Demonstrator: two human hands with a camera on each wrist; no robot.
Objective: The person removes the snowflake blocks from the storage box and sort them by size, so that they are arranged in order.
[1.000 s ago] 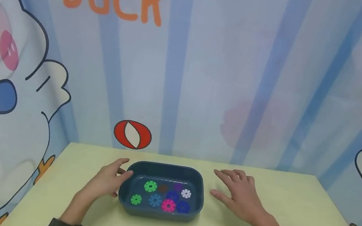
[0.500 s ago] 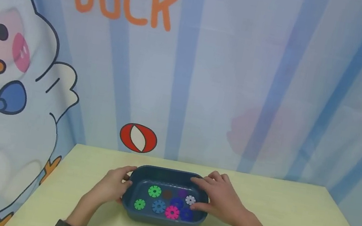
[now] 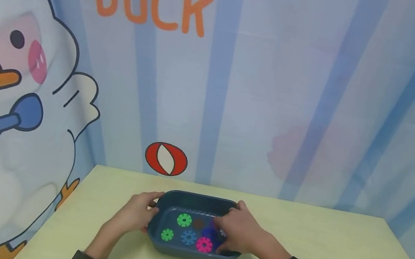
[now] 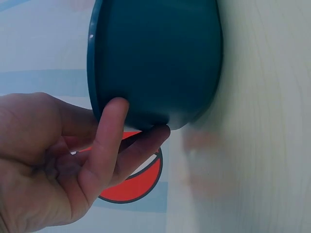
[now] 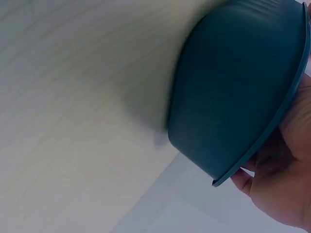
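Note:
A dark blue plastic tub [image 3: 187, 251] stands on the pale yellow table. My left hand [image 3: 136, 212] holds its left end, with fingers against the outer wall in the left wrist view. My right hand [image 3: 243, 231] reaches over the right rim, fingers down among the notched plastic snowflake discs; whether they pinch one is hidden. Inside lie two green discs, one of them the larger green disc [image 3: 184, 220], plus a light blue disc [image 3: 189, 237], a pink disc [image 3: 204, 244] and a brown disc [image 3: 197, 224]. Dark blue, purple and white discs are partly covered by the right hand.
The pale table [image 3: 307, 247] spreads out on both sides of the tub. Behind it hangs a blue striped backdrop [image 3: 255, 87] with duck drawings and a red and white ball printed on it.
My right hand has moved left from beside the tub to inside its right end. My left hand has stayed at the left end. The head view has shifted slightly.

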